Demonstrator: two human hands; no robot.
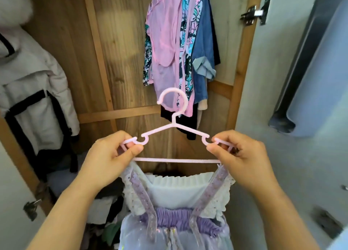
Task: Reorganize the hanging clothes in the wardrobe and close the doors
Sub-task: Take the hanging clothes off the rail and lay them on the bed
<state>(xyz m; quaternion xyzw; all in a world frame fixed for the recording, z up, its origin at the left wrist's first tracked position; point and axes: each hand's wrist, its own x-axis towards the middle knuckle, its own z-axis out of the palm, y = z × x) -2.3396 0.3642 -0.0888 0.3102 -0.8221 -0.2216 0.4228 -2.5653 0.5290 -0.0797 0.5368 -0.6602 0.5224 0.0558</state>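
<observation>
Pink plastic hanger (176, 136) is being held out in front of the open wardrobe (120, 61). The left hand (111, 155) pinches one shoulder end and the right hand (239, 155) pinches the other, I'd guess to keep it level so the lilac strappy dress (175, 221) doesn't slide off. Its straps run up to the ends of the hanger's bottom bar. Other hanging clothes (178, 46) bunch toward the wardrobe's right edge, and a white coat (32, 84) hangs at the left. No labels or writing I can read anywhere.
</observation>
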